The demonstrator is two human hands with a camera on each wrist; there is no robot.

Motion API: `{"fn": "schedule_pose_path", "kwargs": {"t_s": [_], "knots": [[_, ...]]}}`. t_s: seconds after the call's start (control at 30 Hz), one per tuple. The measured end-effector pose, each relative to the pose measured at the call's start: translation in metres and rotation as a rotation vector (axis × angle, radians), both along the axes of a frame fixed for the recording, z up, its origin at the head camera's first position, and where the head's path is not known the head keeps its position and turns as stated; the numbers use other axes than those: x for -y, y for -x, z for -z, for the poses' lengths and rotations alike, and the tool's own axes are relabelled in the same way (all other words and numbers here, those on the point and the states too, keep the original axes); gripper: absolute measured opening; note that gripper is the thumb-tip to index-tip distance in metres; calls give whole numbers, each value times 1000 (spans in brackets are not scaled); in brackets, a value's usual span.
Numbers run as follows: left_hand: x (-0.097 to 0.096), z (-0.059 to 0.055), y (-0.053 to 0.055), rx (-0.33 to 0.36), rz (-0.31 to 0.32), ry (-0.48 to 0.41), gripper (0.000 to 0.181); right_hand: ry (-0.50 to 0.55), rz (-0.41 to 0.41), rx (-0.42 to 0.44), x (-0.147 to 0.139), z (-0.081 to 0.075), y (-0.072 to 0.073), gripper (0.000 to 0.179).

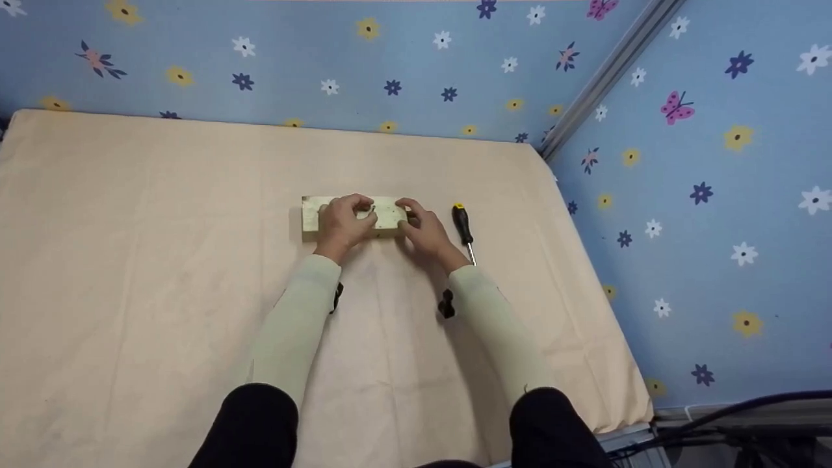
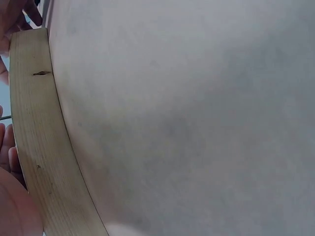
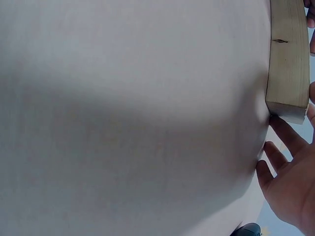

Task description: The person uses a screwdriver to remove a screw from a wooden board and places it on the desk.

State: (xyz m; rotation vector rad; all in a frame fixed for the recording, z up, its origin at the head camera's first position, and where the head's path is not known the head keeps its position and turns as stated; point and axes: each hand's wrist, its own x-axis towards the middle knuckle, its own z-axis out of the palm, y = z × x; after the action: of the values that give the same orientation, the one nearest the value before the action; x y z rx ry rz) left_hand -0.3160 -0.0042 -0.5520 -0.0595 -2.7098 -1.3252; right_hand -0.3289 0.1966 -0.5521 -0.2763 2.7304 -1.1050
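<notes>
A pale wooden block [image 1: 313, 218] lies lengthwise on the cloth, its long edge towards me. Out of its upper face stands a thin metal screw [image 2: 5, 118], also small in the head view between the left thumb and forefinger. My left hand [image 1: 346, 224] is over the block's middle, with curled thumb and forefinger at the screw. At the block's right end, my right hand [image 1: 426, 229] holds it with thumb in front and forefinger at the top edge. In the right wrist view, the other fingers [image 3: 275, 156] spread beside the block's end on the cloth.
To the right of the right hand lies a screwdriver [image 1: 461, 224] with a black and yellow handle. A beige cloth [image 1: 162, 260] covers the table. Blue flower-patterned walls [image 1: 292, 58] stand behind and at the right, and dark cables [image 1: 734, 413] run at lower right.
</notes>
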Motion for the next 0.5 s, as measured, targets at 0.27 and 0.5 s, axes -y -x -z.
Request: {"fn": "schedule_pose_path", "kwargs": {"t_s": [0.27,0.5], "knots": [[-2,2,2,4,-8,-7,27,10,10,-16,0,2,-2,43],[-4,0,2,58,-50,-13,25,31,18,-36,1,2,-1,43]]}}
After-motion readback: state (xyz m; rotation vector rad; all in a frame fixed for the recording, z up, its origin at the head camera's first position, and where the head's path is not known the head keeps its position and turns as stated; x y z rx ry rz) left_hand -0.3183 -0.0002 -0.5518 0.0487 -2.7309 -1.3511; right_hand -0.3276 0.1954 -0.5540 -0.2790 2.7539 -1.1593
